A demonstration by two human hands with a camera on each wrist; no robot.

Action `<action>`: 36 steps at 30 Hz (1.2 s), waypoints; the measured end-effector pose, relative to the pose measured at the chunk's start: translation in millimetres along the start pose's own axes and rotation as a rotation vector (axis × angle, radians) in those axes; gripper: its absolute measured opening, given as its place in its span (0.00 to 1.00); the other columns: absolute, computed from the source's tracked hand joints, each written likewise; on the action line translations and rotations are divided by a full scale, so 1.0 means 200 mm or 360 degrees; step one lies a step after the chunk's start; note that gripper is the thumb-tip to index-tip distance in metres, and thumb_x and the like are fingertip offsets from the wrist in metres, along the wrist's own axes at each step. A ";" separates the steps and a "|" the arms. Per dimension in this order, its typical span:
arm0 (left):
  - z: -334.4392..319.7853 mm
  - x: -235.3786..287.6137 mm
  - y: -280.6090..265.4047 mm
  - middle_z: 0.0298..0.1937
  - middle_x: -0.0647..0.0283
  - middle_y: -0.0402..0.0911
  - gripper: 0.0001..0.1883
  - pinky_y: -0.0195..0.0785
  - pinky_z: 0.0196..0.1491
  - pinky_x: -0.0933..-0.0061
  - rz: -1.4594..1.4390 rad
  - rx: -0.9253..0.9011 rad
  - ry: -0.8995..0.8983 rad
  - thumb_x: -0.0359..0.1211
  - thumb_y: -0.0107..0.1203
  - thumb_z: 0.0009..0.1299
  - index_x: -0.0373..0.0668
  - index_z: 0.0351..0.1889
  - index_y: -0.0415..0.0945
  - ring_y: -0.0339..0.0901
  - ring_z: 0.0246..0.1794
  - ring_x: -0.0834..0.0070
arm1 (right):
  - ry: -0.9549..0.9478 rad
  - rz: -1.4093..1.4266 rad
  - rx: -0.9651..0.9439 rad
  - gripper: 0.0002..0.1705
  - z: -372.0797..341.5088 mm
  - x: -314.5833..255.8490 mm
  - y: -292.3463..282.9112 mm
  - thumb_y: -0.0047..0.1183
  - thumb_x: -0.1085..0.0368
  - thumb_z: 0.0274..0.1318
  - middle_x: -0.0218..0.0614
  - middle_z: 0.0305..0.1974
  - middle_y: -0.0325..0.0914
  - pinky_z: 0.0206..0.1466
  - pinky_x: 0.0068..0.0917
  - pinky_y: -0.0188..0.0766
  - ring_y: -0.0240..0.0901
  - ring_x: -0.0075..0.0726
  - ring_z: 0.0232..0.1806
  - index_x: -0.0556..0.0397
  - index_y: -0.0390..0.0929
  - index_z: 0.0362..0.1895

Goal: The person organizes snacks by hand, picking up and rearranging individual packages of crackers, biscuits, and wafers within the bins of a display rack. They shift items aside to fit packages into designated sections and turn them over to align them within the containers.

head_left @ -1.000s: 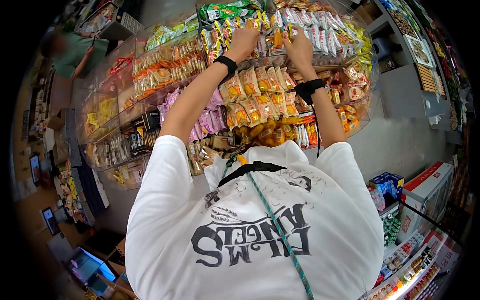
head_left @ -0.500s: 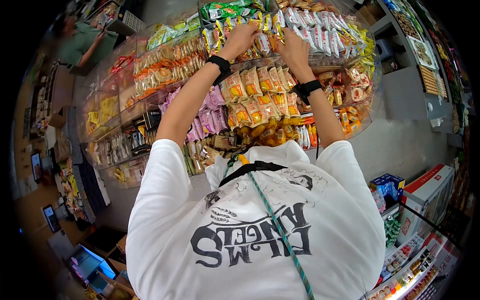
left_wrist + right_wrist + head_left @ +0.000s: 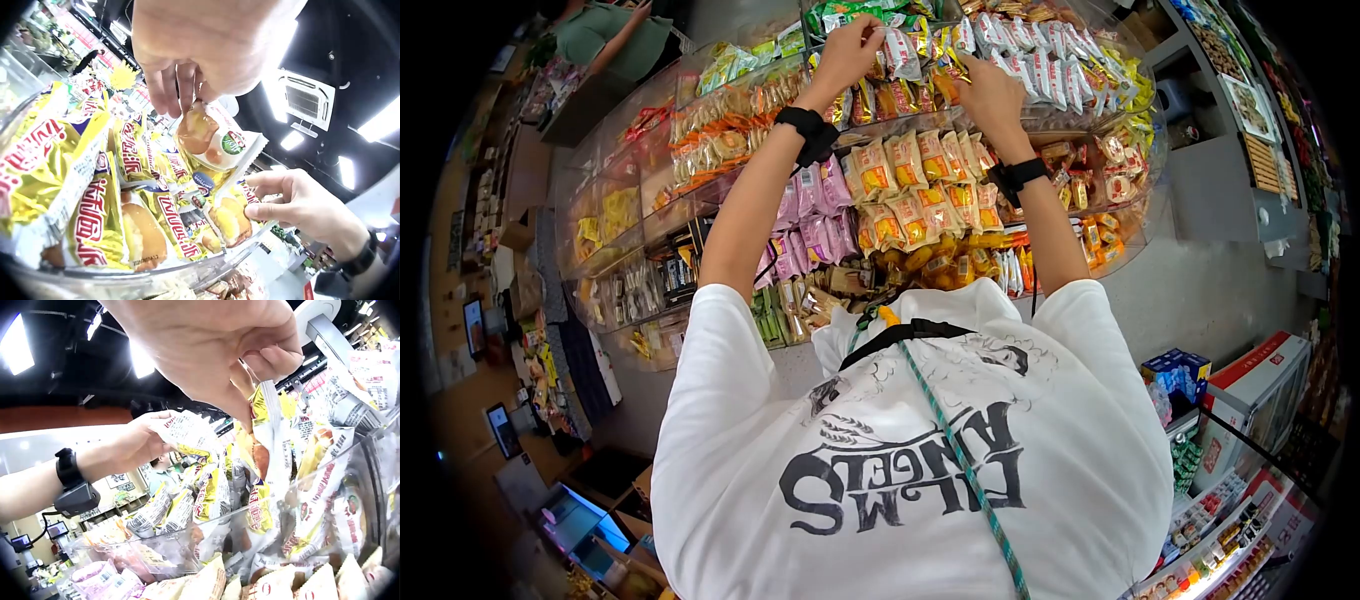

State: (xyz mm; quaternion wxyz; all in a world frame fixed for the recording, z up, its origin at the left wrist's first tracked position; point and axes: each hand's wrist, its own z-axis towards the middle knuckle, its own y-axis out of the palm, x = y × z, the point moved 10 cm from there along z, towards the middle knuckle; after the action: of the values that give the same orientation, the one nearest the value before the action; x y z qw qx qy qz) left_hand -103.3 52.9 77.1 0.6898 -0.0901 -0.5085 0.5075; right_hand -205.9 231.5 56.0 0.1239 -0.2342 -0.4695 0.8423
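My left hand pinches the top end of a white and yellow snack packet, raised above the other packets in the bin. This packet hangs tilted from the fingertips in the right wrist view. To its right, my right hand pinches the edge of another yellow and white bread packet standing among its neighbours. Thumb and fingers of the right hand close on that packet's side in the left wrist view. Similar yellow packets with red lettering stand packed around both hands.
A clear plastic bin wall runs along the near side of the packets. Cream and orange packets fill the compartment below, pink packets beside them. White packets lie to the right. Another person stands at upper left.
My left hand has moved up and left with the packet, lifting it out from the row. The right hand has shifted only slightly. The other person has moved toward the top of the view.
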 end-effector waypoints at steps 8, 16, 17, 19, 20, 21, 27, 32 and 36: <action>-0.03 0.07 0.08 0.27 0.51 0.77 0.15 0.66 0.32 0.55 0.0016 -0.0095 0.0068 0.39 0.41 0.74 0.39 0.41 0.74 0.74 0.26 0.57 | 0.0136 -0.0170 0.0076 0.15 0.10 0.01 0.10 0.57 0.65 0.50 0.50 0.32 0.81 0.34 0.49 0.73 0.79 0.57 0.32 0.54 0.79 0.44; -0.12 0.12 0.78 0.30 0.54 0.84 0.14 0.75 0.37 0.55 0.1097 -0.1231 0.0417 0.40 0.48 0.67 0.45 0.41 0.82 0.82 0.33 0.55 | 0.0353 0.0289 0.0182 0.19 0.01 0.18 0.11 0.57 0.64 0.55 0.55 0.40 0.81 0.44 0.51 0.75 0.79 0.61 0.41 0.57 0.78 0.50; -0.10 0.12 0.83 0.29 0.56 0.84 0.13 0.75 0.35 0.54 0.1188 -0.1281 0.0428 0.39 0.49 0.63 0.46 0.35 0.84 0.83 0.32 0.56 | 0.0320 0.0297 0.0184 0.19 0.01 0.18 0.12 0.57 0.64 0.55 0.54 0.42 0.81 0.46 0.52 0.75 0.78 0.61 0.43 0.57 0.78 0.51; -0.07 0.08 0.87 0.30 0.58 0.85 0.12 0.75 0.33 0.57 0.1356 -0.1332 0.0415 0.39 0.52 0.61 0.46 0.29 0.85 0.83 0.31 0.58 | 0.0336 0.0325 0.0132 0.20 0.01 0.17 0.13 0.58 0.64 0.55 0.53 0.46 0.80 0.48 0.52 0.74 0.77 0.61 0.46 0.56 0.76 0.52; -0.07 0.07 0.89 0.31 0.58 0.85 0.11 0.75 0.33 0.59 0.1429 -0.1353 0.0457 0.39 0.53 0.59 0.47 0.29 0.86 0.83 0.31 0.58 | 0.0346 0.0322 0.0139 0.20 0.01 0.17 0.12 0.58 0.64 0.55 0.53 0.46 0.80 0.48 0.52 0.74 0.77 0.61 0.46 0.56 0.76 0.52; -0.07 0.08 0.89 0.31 0.59 0.85 0.11 0.75 0.34 0.59 0.1463 -0.1330 0.0500 0.38 0.54 0.59 0.47 0.29 0.86 0.84 0.31 0.59 | 0.0324 0.0318 0.0158 0.21 0.01 0.16 0.11 0.59 0.65 0.54 0.53 0.45 0.80 0.47 0.52 0.73 0.77 0.61 0.46 0.56 0.76 0.53; -0.10 0.04 0.70 0.33 0.56 0.85 0.13 0.77 0.38 0.56 0.1458 -0.1441 0.0383 0.39 0.50 0.63 0.49 0.38 0.85 0.84 0.35 0.57 | 0.0173 0.0272 0.0277 0.18 -0.07 -0.01 0.13 0.59 0.69 0.51 0.50 0.36 0.80 0.36 0.50 0.74 0.79 0.60 0.35 0.55 0.74 0.48; -0.13 0.10 0.55 0.33 0.54 0.84 0.14 0.76 0.41 0.53 0.1202 -0.1314 0.0356 0.40 0.48 0.66 0.55 0.44 0.84 0.82 0.35 0.54 | 0.0159 -0.0074 -0.0083 0.13 0.00 -0.08 0.35 0.59 0.69 0.49 0.50 0.29 0.81 0.31 0.47 0.75 0.80 0.56 0.30 0.56 0.75 0.40; -0.05 0.13 0.32 0.33 0.53 0.83 0.17 0.75 0.44 0.55 0.0915 -0.0972 0.0205 0.42 0.48 0.68 0.55 0.52 0.80 0.81 0.38 0.55 | 0.0157 0.0037 -0.0271 0.17 0.12 0.01 0.26 0.63 0.54 0.50 0.48 0.26 0.81 0.32 0.45 0.77 0.81 0.54 0.31 0.55 0.81 0.35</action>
State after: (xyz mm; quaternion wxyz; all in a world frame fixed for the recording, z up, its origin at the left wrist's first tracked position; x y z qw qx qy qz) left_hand -135.2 106.5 46.9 0.4921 -0.4600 -0.5455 0.4986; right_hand -220.2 187.5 21.9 0.1169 -0.2906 -0.5299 0.7881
